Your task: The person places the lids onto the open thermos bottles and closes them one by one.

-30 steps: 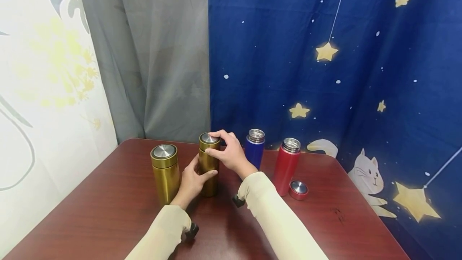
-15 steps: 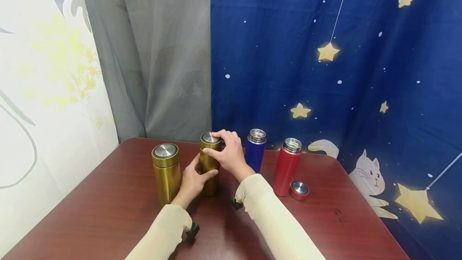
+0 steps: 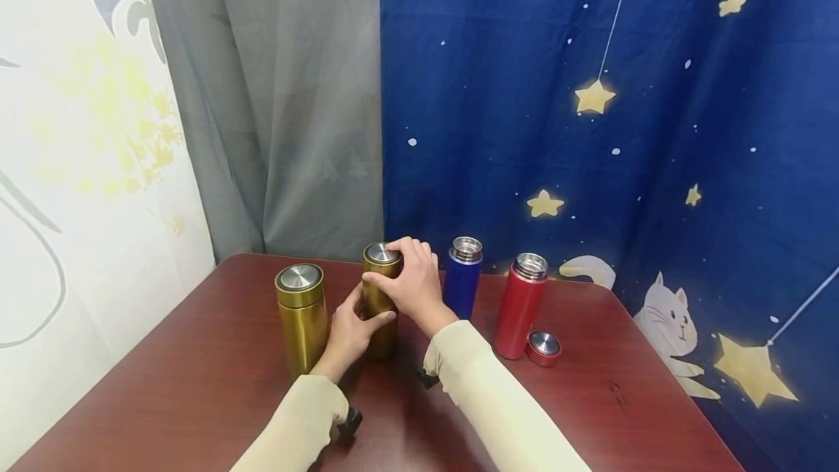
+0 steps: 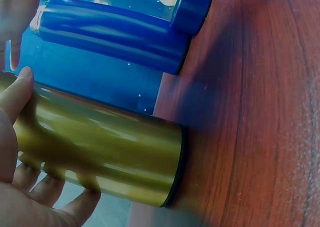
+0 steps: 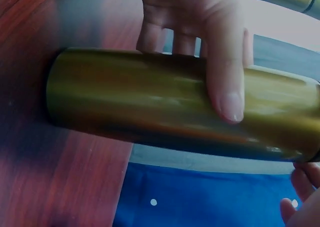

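A gold thermos (image 3: 381, 347) stands upright on the table in the middle of the head view. My left hand (image 3: 348, 335) grips its body, thumb across the near side and fingers around the far left. Over the top, my right hand (image 3: 416, 281) holds the steel-topped lid (image 3: 376, 253), thumb at the front of the rim and fingertips on the upper right edge. In the right wrist view the thermos body (image 5: 135, 97) lies across the picture, with the left thumb pressed on it; only some right fingers show at the lower right corner.
A second gold thermos (image 3: 304, 330), lid on, stands left of the left hand. To the right are lidless blue (image 3: 462, 286) and red (image 3: 520, 312) bottles. A red lid (image 3: 543, 349) lies beside the red one, and a blue lid (image 4: 193, 9) beside the blue bottle. Curtains hang behind the table (image 3: 197, 384).
My right hand has turned slightly on the lid, its thumb shifting left and its wrist swinging a little left. My left hand keeps its hold on the thermos body.
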Tool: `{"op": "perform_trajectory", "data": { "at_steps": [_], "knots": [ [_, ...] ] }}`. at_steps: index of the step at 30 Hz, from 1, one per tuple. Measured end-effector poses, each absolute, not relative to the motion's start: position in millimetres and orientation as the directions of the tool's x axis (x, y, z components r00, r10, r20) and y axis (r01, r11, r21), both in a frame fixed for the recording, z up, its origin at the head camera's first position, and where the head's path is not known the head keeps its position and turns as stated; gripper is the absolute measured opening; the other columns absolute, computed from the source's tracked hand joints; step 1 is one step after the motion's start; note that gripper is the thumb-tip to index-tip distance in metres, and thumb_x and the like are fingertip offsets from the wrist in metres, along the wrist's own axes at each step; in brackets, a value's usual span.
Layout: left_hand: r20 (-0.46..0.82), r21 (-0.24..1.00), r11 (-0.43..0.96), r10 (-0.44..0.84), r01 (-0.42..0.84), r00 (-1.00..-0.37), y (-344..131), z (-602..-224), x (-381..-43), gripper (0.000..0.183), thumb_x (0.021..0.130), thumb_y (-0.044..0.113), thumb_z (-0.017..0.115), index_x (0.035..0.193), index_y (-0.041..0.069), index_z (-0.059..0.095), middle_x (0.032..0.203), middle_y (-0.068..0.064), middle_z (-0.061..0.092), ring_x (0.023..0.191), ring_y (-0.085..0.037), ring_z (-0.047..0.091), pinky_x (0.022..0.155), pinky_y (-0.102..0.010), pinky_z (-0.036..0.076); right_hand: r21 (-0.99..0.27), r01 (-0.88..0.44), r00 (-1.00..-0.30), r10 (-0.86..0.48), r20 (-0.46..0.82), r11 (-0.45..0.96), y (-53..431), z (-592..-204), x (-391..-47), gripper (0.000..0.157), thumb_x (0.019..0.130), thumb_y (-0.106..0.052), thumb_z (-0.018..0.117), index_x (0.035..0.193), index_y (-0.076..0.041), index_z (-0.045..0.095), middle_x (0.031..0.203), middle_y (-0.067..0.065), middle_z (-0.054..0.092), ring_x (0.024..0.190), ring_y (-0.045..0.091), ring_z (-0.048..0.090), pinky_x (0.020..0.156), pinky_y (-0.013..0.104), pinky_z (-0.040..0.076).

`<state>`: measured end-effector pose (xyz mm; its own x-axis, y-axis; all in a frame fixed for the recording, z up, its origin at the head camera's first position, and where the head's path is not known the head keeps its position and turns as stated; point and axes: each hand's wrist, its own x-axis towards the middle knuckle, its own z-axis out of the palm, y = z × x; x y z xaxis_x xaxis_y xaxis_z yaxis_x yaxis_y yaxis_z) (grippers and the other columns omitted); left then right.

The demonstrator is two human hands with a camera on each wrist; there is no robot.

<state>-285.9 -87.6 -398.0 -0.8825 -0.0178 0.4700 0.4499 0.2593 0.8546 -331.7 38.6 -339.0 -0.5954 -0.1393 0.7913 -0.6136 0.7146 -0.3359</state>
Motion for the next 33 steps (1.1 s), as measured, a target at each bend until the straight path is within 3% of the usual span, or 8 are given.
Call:
{"op": "perform_trajectory", "data": {
  "at_steps": [3, 6, 9, 12, 16, 22, 29, 33],
  "knots": [
    [0.464, 0.859, 0.256, -0.022, 0.444, -0.885, -88, -400, -289, 0.069, 0.068, 0.022, 0.073, 0.128, 0.014, 0.040, 0.114, -0.005, 0.053, 0.101, -0.020, 0.052, 0.084, -0.038, 0.041, -0.463, -0.665, -0.669, -0.190, 0.719, 0.586, 43, -336, -331, 0.056, 0.064, -0.052, 0.067, 0.103, -0.018, 0.047, 0.100, -0.007, 0.048, 0.093, 0.009, 0.042, 0.077, 0.027, 0.036],
    [0.458, 0.864, 0.251, -0.029, 0.437, -0.888, -90, -408, -298, 0.073, 0.066, 0.026, 0.075, 0.128, 0.015, 0.040, 0.114, -0.005, 0.053, 0.101, -0.020, 0.052, 0.083, -0.039, 0.041, -0.615, -0.699, -0.713, -0.278, 0.644, 0.366, 48, -331, -328, 0.053, 0.070, -0.030, 0.070, 0.112, -0.013, 0.043, 0.109, -0.001, 0.048, 0.096, 0.012, 0.046, 0.080, 0.029, 0.041],
    [0.439, 0.870, 0.266, -0.036, 0.415, -0.898, -91, -418, -308, 0.075, 0.064, 0.031, 0.075, 0.129, 0.021, 0.039, 0.115, -0.001, 0.052, 0.102, -0.018, 0.051, 0.084, -0.039, 0.041, -0.694, -0.693, -0.706, -0.375, 0.601, 0.194, 50, -322, -320, 0.052, 0.074, -0.009, 0.063, 0.120, -0.007, 0.041, 0.113, 0.010, 0.048, 0.094, 0.020, 0.050, 0.078, 0.032, 0.043],
    [0.424, 0.874, 0.277, -0.039, 0.398, -0.905, -91, -424, -312, 0.074, 0.064, 0.034, 0.075, 0.128, 0.026, 0.038, 0.115, 0.003, 0.052, 0.102, -0.015, 0.051, 0.084, -0.037, 0.041, -0.707, -0.694, -0.685, -0.430, 0.588, 0.139, 52, -317, -314, 0.051, 0.073, 0.000, 0.057, 0.123, -0.003, 0.043, 0.113, 0.016, 0.049, 0.092, 0.024, 0.051, 0.076, 0.032, 0.043],
    [0.433, 0.870, 0.285, -0.047, 0.403, -0.900, -91, -424, -311, 0.073, 0.064, 0.035, 0.075, 0.127, 0.028, 0.039, 0.114, 0.004, 0.052, 0.100, -0.014, 0.051, 0.083, -0.037, 0.042, -0.688, -0.706, -0.680, -0.433, 0.592, 0.167, 53, -321, -320, 0.048, 0.074, -0.002, 0.056, 0.121, -0.007, 0.048, 0.114, 0.010, 0.052, 0.093, 0.020, 0.051, 0.077, 0.030, 0.044],
    [0.451, 0.859, 0.297, -0.051, 0.417, -0.891, -91, -421, -311, 0.073, 0.064, 0.035, 0.074, 0.127, 0.027, 0.039, 0.114, 0.004, 0.052, 0.100, -0.014, 0.051, 0.083, -0.037, 0.042, -0.569, -0.744, -0.668, -0.415, 0.617, 0.351, 54, -331, -335, 0.048, 0.075, -0.021, 0.058, 0.122, -0.024, 0.049, 0.118, -0.009, 0.050, 0.104, 0.009, 0.044, 0.084, 0.031, 0.040],
    [0.466, 0.849, 0.309, -0.054, 0.429, -0.883, -93, -421, -311, 0.072, 0.064, 0.032, 0.075, 0.127, 0.026, 0.040, 0.113, 0.003, 0.053, 0.100, -0.014, 0.051, 0.083, -0.035, 0.042, -0.421, -0.758, -0.633, -0.407, 0.658, 0.498, 53, -333, -337, 0.049, 0.075, -0.037, 0.058, 0.123, -0.030, 0.048, 0.117, -0.012, 0.050, 0.102, 0.008, 0.042, 0.085, 0.032, 0.036],
    [0.472, 0.843, 0.316, -0.047, 0.435, -0.880, -92, -423, -310, 0.072, 0.064, 0.030, 0.075, 0.127, 0.026, 0.040, 0.114, 0.002, 0.053, 0.100, -0.015, 0.051, 0.083, -0.037, 0.042, -0.416, -0.741, -0.646, -0.389, 0.657, 0.527, 53, -335, -335, 0.049, 0.074, -0.039, 0.058, 0.122, -0.031, 0.049, 0.115, -0.014, 0.050, 0.099, 0.004, 0.041, 0.083, 0.028, 0.037]
  ]
}}
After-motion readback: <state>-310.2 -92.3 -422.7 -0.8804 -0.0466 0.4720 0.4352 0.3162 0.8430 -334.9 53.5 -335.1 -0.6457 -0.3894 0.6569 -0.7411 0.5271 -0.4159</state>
